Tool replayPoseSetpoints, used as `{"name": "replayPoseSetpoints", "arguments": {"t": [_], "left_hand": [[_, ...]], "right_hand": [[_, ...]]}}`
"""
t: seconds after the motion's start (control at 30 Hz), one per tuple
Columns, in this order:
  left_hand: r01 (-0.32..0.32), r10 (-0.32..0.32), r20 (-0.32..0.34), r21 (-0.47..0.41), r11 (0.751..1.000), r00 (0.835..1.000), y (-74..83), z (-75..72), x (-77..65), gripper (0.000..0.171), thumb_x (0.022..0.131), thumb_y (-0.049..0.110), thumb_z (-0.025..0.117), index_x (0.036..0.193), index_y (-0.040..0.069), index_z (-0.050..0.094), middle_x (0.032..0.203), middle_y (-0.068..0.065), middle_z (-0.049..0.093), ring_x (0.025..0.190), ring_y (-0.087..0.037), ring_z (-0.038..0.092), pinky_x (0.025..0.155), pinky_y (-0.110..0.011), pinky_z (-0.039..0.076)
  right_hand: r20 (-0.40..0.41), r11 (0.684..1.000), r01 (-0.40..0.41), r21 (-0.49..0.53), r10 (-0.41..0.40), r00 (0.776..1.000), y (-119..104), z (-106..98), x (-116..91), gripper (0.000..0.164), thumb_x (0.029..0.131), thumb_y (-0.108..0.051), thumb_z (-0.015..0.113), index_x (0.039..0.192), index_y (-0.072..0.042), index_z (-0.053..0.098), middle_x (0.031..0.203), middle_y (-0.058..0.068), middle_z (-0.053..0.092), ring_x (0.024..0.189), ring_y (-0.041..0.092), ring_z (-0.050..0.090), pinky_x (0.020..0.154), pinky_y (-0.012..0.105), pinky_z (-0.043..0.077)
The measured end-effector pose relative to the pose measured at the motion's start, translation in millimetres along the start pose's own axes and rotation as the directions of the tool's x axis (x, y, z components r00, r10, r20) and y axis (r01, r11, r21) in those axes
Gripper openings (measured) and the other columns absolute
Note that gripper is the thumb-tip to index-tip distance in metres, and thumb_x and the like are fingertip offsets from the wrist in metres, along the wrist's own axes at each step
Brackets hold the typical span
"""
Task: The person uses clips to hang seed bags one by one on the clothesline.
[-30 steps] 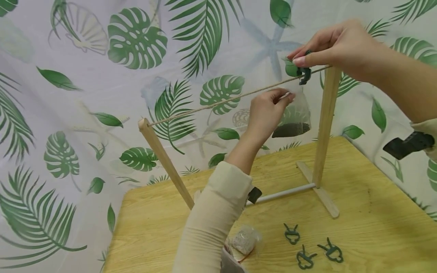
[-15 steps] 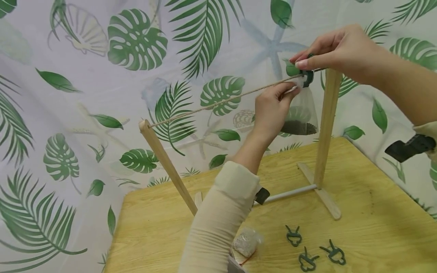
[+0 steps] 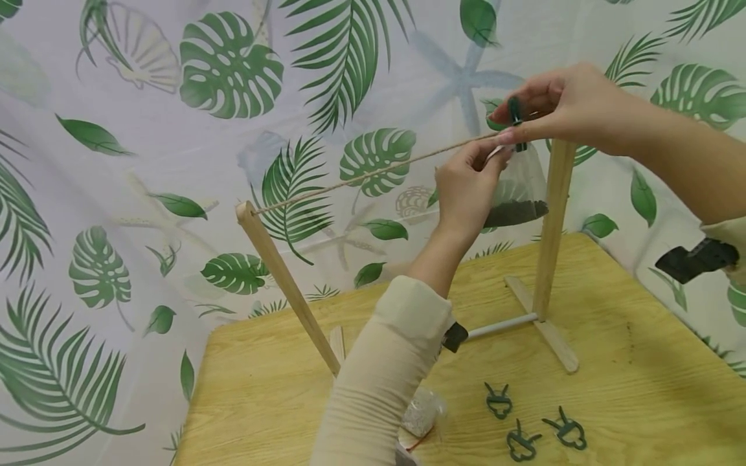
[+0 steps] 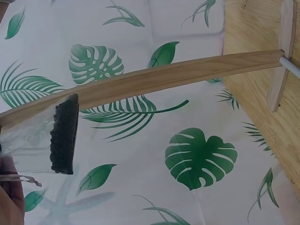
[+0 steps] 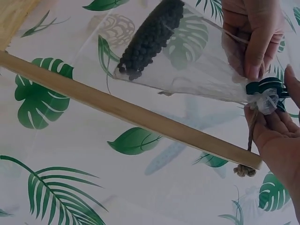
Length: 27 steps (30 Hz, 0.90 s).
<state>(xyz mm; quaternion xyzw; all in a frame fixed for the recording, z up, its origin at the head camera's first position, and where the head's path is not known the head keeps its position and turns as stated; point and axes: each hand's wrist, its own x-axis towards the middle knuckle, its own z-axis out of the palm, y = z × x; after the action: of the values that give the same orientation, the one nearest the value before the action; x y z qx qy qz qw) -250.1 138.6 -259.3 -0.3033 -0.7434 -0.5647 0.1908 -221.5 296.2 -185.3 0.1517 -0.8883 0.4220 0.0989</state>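
My left hand [image 3: 466,188] pinches the top of a sheer drawstring pouch [image 3: 524,171] just under the right end of a twine line [image 3: 379,173]. Dark round pellets [image 5: 152,40] fill the pouch's bottom. In my right hand [image 3: 588,107] is a dark green plant clip [image 3: 515,111], held between thumb and fingers at the line. The right wrist view has the clip around the bunched pouch neck [image 5: 265,102], beside the twine, with the left fingertips right at it. At the left edge of the left wrist view, the pouch hangs in front of the wooden post.
The twine runs between a left post [image 3: 288,285] and a right post [image 3: 552,239] of a wooden stand, joined low by a white rod [image 3: 501,325]. Several more green clips [image 3: 521,443] lie on the wooden table [image 3: 641,388]. A clear bag of pale material [image 3: 421,414] sits partly behind the left sleeve.
My left hand has brought the pouch right and up to the twine. The right hand has come down, and the clip now stands upright over the line at the pouch neck.
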Motion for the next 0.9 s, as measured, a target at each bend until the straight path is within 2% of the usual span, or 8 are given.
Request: {"name": "replayPoseSetpoints", "arguments": {"t": [0.13,0.27,0.37,0.47,0.53,0.7,0.8,0.9], "left_hand": [[0.007,-0.007,-0.010,0.017,1.000,1.000,-4.1,-0.1,-2.5,0.016,0.089,0.017,0.066,0.095,0.004,0.072,0.082,-0.005,0.072,0.064,0.000,0.058,0.056,-0.010,0.042],[-0.007,0.003,0.052,0.071,0.997,0.999,-8.6,-4.5,-5.1,0.018,0.091,0.020,0.064,0.099,0.006,0.072,0.084,-0.003,0.072,0.064,0.000,0.056,0.057,-0.009,0.042],[-0.065,0.050,0.107,0.144,0.987,0.993,-12.5,-12.1,-7.1,0.019,0.091,0.021,0.064,0.102,0.006,0.072,0.088,-0.002,0.071,0.071,-0.001,0.060,0.061,-0.007,0.043],[-0.110,0.084,0.152,0.168,0.980,0.985,-17.0,-22.5,-11.1,0.021,0.090,0.021,0.066,0.104,0.006,0.071,0.092,-0.004,0.071,0.077,-0.006,0.063,0.066,-0.007,0.044],[-0.124,0.092,0.183,0.176,0.977,0.979,-20.6,-30.8,-16.9,0.022,0.090,0.021,0.067,0.104,0.005,0.070,0.093,-0.005,0.071,0.080,-0.008,0.065,0.069,-0.008,0.045],[-0.111,0.054,0.256,0.213,0.971,0.965,-33.5,-51.3,-39.4,0.024,0.088,0.024,0.068,0.103,0.006,0.070,0.092,-0.004,0.071,0.079,-0.007,0.065,0.070,-0.009,0.046],[-0.127,0.053,0.302,0.232,0.964,0.952,-40.1,-60.1,-53.1,0.024,0.088,0.024,0.069,0.104,0.006,0.070,0.091,-0.003,0.071,0.076,-0.005,0.064,0.069,-0.009,0.047],[-0.167,0.061,0.357,0.273,0.947,0.932,-44.7,-66.4,-66.4,0.024,0.089,0.024,0.067,0.106,0.007,0.069,0.092,-0.002,0.070,0.076,-0.003,0.063,0.068,-0.008,0.046]], "right_hand": [[0.012,0.993,0.016,-0.119,-0.015,1.000,1.1,2.4,3.2,0.046,0.083,-0.022,0.074,0.124,-0.008,0.059,0.110,-0.013,0.063,0.100,-0.004,0.058,0.077,0.006,0.044],[0.023,0.993,0.030,-0.114,-0.028,0.999,2.7,2.4,1.0,0.051,0.081,-0.020,0.076,0.126,-0.006,0.056,0.113,-0.013,0.061,0.103,-0.005,0.056,0.079,0.005,0.043],[0.019,0.995,0.045,-0.094,-0.043,0.999,3.3,2.4,-4.2,0.053,0.080,-0.017,0.077,0.126,-0.005,0.056,0.111,-0.015,0.060,0.102,-0.008,0.054,0.079,0.004,0.042],[0.000,0.993,0.062,-0.103,-0.062,0.998,3.0,2.2,-10.7,0.056,0.079,-0.016,0.078,0.129,-0.007,0.054,0.115,-0.014,0.058,0.107,-0.007,0.053,0.081,0.003,0.040],[-0.017,0.991,0.063,-0.116,-0.066,0.998,2.9,3.0,-16.7,0.058,0.078,-0.016,0.078,0.130,-0.009,0.053,0.120,-0.009,0.058,0.111,-0.006,0.052,0.081,0.002,0.040],[-0.097,0.984,0.022,-0.178,-0.040,0.994,5.0,9.5,-37.4,0.062,0.078,-0.021,0.079,0.133,-0.011,0.053,0.133,0.008,0.056,0.107,-0.017,0.047,0.079,-0.001,0.036],[-0.150,0.987,-0.007,-0.159,-0.017,0.989,9.0,11.7,-49.2,0.062,0.079,-0.020,0.078,0.134,-0.008,0.052,0.136,0.009,0.053,0.106,-0.020,0.046,0.079,-0.002,0.036],[-0.176,0.988,-0.044,-0.147,0.017,0.984,14.2,11.5,-58.5,0.061,0.080,-0.020,0.077,0.134,-0.007,0.051,0.138,0.011,0.051,0.106,-0.022,0.045,0.077,-0.003,0.035]]}}
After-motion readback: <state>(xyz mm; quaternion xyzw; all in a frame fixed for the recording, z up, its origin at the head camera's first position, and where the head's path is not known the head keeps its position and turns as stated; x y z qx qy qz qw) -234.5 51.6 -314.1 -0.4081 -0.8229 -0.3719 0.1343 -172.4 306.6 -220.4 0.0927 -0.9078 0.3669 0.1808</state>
